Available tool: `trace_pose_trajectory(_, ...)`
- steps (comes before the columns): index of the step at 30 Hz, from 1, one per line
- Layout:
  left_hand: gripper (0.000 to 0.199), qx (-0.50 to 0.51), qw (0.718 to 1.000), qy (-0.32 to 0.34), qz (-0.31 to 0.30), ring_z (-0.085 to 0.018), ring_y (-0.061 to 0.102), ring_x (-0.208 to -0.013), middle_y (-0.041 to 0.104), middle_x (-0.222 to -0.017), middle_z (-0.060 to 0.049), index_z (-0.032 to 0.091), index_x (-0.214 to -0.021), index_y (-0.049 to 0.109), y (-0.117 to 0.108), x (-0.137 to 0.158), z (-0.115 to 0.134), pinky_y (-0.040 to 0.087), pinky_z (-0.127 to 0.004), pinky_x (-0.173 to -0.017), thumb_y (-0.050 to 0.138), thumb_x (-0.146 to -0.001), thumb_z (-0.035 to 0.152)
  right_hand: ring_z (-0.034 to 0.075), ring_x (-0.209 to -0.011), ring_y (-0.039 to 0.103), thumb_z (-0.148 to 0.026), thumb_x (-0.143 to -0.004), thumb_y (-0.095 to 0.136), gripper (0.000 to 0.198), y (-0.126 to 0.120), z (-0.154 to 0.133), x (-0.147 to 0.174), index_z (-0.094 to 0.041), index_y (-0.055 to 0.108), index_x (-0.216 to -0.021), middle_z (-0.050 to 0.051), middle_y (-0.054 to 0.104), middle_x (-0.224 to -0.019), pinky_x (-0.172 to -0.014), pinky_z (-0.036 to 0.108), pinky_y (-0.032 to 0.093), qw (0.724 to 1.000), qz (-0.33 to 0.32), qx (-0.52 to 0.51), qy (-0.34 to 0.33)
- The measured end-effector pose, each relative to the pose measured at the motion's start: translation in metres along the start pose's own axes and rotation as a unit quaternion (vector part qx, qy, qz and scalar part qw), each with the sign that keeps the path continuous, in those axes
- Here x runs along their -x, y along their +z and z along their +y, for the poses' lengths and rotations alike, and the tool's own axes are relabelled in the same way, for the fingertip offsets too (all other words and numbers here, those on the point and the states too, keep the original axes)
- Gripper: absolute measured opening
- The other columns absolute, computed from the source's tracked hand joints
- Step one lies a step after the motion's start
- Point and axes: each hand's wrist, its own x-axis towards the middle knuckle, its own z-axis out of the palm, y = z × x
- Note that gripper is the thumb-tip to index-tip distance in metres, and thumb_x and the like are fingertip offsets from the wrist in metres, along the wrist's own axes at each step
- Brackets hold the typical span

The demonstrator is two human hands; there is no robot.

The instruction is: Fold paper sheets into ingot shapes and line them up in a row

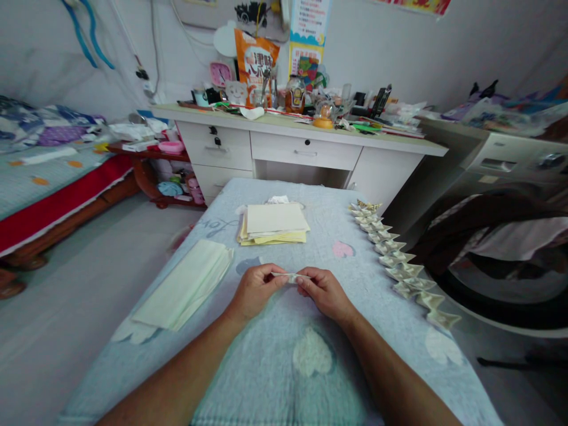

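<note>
A: From where you stand, can you see what the person is holding?

B: Yes. It is a small folded paper (291, 278), narrow and pale, over the middle of the counter (257, 367), which a light blue cloth covers. Whether the paper touches this cloth, I cannot tell.

A: And how is the grip of each hand?

B: The left hand (254, 291) has its thumb and fingers pressed together on one end of the paper. The right hand (327, 293) pinches the other end in the same manner. Between the fingertips only a short part of the paper is visible.

A: What lies near to them?

B: Beyond the hands there is a pile of paper sheets (276, 218), cream and yellow, with edges that are not quite even. Just behind it is a crumpled white thing (278, 200). At the left, some long pale sheets (184, 287) lie aslant, near the counter's edge.

A: And on the right side?

B: There a row of pointed folded pieces (396, 259) goes along the edge, one close after another. The farthest piece looks darker and patterned. Past that edge stands a washing machine (501, 163).
</note>
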Motion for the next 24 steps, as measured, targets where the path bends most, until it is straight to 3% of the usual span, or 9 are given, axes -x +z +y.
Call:
trace_pose_trajectory(7,0.024,0.099,0.993,-0.059,0.007,-0.011,0.052,-0.053,0.062,-0.059,0.000,0.013,-0.079,0.069,0.0053,-0.0022,0.0005,0.038,-0.022,-0.053,0.065,-0.075,0.037,0.010,-0.056,0.047,-0.044,-0.091,0.051,0.033,0.0023,0.0028,-0.0008,-0.017,0.064,-0.077,-0.002,0.054,-0.060,-0.055,0.021,0.037,0.999,0.033,0.031,-0.013)
trace_pose_trajectory(16,0.025,0.114,0.990,-0.081,0.012,-0.011,0.054,-0.052,0.064,-0.061,-0.001,0.013,-0.079,0.068,0.0068,-0.0028,0.0006,0.038,-0.021,-0.052,0.064,-0.075,0.038,0.010,-0.055,0.048,-0.044,-0.089,0.054,0.030,0.0046,0.0026,-0.0015,-0.017,0.066,-0.087,-0.002,0.055,-0.061,-0.054,0.021,0.038,0.999,0.026,-0.025,0.004)
trace_pose_trajectory(20,0.025,0.073,0.995,-0.067,0.014,-0.012,0.056,-0.054,0.063,-0.058,0.000,0.014,-0.082,0.070,0.0058,-0.0024,0.0011,0.040,-0.022,-0.054,0.061,-0.078,0.037,0.010,-0.056,0.048,-0.042,-0.090,0.052,0.029,0.0029,0.0029,-0.0009,-0.017,0.066,-0.086,-0.002,0.056,-0.062,-0.055,0.021,0.038,1.000,0.012,-0.013,0.003)
trace_pose_trajectory(24,0.023,-0.013,1.000,-0.028,0.001,-0.014,0.060,-0.059,0.066,-0.061,0.000,0.016,-0.084,0.072,0.0050,0.0003,0.0033,0.043,-0.023,-0.058,0.059,-0.081,0.035,0.012,-0.066,0.052,-0.037,-0.086,0.058,0.022,0.0036,0.0005,-0.0010,-0.017,0.065,-0.084,0.000,0.058,-0.072,-0.059,0.021,0.039,0.996,0.035,0.060,-0.049)
